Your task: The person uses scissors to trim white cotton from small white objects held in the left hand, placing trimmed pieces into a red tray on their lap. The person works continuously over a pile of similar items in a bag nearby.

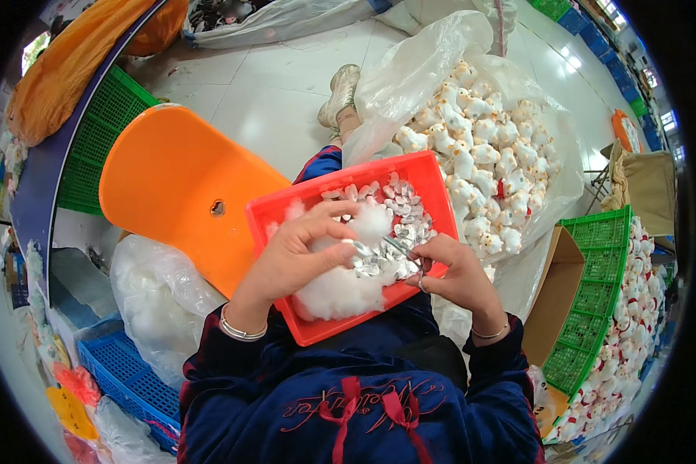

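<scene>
A red plastic tray [433, 182] rests on my lap, with white stuffing [340, 294] and many small silvery-white pieces [410, 209] in it. Over its left part, my left hand [305, 251] pinches one small silvery-white piece [359, 248] between thumb and fingers. My right hand [452, 271] grips slim metal forceps [398, 247] by the handle at the tray's right side. The forceps point left toward the pinched piece; whether they touch it I cannot tell. A tuft of stuffing [373, 222] lies just beyond my left fingertips.
An orange seat [182, 189] stands left of the tray. At right, a clear plastic bag [561, 124] holds many small white plush toys [483, 155]. A green crate [595, 301], a cardboard box [553, 298], a blue basket [131, 379] and a bag of stuffing [158, 298] surround me.
</scene>
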{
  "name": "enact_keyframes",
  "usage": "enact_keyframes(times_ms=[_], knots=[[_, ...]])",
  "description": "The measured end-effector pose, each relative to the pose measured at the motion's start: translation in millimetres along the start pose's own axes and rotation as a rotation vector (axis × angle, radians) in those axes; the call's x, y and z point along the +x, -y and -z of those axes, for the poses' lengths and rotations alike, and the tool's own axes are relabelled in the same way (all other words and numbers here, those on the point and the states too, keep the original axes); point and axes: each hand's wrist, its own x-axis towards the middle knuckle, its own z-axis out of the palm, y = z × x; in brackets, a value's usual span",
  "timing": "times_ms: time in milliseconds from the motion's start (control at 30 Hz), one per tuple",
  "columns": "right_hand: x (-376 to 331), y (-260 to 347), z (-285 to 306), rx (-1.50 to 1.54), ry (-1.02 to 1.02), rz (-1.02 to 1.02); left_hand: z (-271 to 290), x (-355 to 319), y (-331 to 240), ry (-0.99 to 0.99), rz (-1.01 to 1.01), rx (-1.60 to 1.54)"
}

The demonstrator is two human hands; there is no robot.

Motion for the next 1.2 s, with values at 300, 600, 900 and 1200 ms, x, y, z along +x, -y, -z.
enact_keyframes(times_ms=[300,600,900,1200], knots=[[0,7,25,-0.203,-0.037,0.049,-3,7,2,-0.072,-0.066,0.302],[12,36,41,-0.455,0.12,-0.372,-4,9,5,-0.027,-0.028,0.352],[13,30,33,-0.309,0.109,0.073,-4,10,2,0.068,-0.151,0.449],[7,27,44,-0.414,-0.048,-0.105,0,11,14,-0.281,-0.029,0.268]])
